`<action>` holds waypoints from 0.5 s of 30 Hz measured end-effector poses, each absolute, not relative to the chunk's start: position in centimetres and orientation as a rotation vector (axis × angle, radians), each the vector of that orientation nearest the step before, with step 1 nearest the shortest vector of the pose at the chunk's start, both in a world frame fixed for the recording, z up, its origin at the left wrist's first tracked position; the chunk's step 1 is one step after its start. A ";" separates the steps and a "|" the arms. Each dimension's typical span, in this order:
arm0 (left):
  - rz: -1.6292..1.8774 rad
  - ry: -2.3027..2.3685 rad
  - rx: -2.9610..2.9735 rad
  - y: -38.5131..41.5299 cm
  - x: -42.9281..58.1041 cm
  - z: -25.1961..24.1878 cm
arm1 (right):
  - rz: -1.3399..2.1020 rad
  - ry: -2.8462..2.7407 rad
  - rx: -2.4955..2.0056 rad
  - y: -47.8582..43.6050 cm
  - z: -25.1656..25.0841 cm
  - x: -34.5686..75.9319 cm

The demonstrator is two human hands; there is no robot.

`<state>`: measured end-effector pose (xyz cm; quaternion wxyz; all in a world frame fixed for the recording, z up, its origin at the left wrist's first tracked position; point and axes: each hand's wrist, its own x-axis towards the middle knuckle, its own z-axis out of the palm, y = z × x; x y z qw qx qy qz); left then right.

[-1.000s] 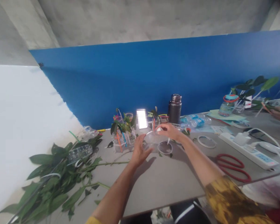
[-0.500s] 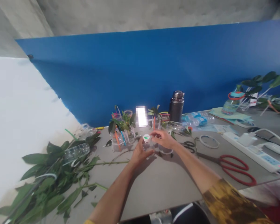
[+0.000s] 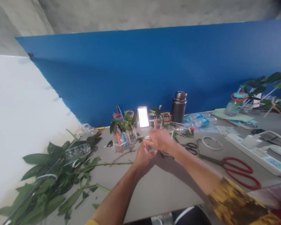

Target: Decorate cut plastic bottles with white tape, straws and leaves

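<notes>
My left hand [image 3: 143, 155] is wrapped round a small clear plastic bottle piece, mostly hidden behind my fingers. Its white cap [image 3: 147, 137] shows only as a sliver. Over the top lies my right hand [image 3: 162, 140], its fingers closed on the cap. A clear round plastic piece sits on the table just right of the bottle, partly covered by my right hand. Behind my hands, clear cups [image 3: 119, 144] hold leafy cuttings and coloured straws. A bare stem [image 3: 114, 163] lies left of my left hand.
Leafy branches [image 3: 46, 181] and a clear bottle [image 3: 78, 153] cover the table's left side. Red-handled scissors [image 3: 242, 168], black-handled scissors [image 3: 190, 148], a clear ring [image 3: 212, 143] and a power strip [image 3: 257, 156] lie right. A dark flask [image 3: 178, 107] and a bright screen [image 3: 143, 117] stand behind.
My right hand has moved left and over the bottle top, closing on the white cap and hiding most of it. My left hand keeps its hold. The view has shifted slightly.
</notes>
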<state>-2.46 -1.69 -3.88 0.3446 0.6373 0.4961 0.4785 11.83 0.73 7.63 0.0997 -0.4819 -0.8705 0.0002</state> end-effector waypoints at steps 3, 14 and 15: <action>1.235 1.142 1.667 -1.4 -2.8 -4.1 | 0.072 -2.663 -1.280 1.3 8.1 12.8; 1.182 1.149 1.676 -1.9 -2.3 -3.3 | -0.012 -2.644 -1.527 -0.4 9.5 12.2; 1.185 1.134 1.687 -1.9 -2.3 -3.2 | -0.011 -2.666 -1.534 -0.6 9.6 12.1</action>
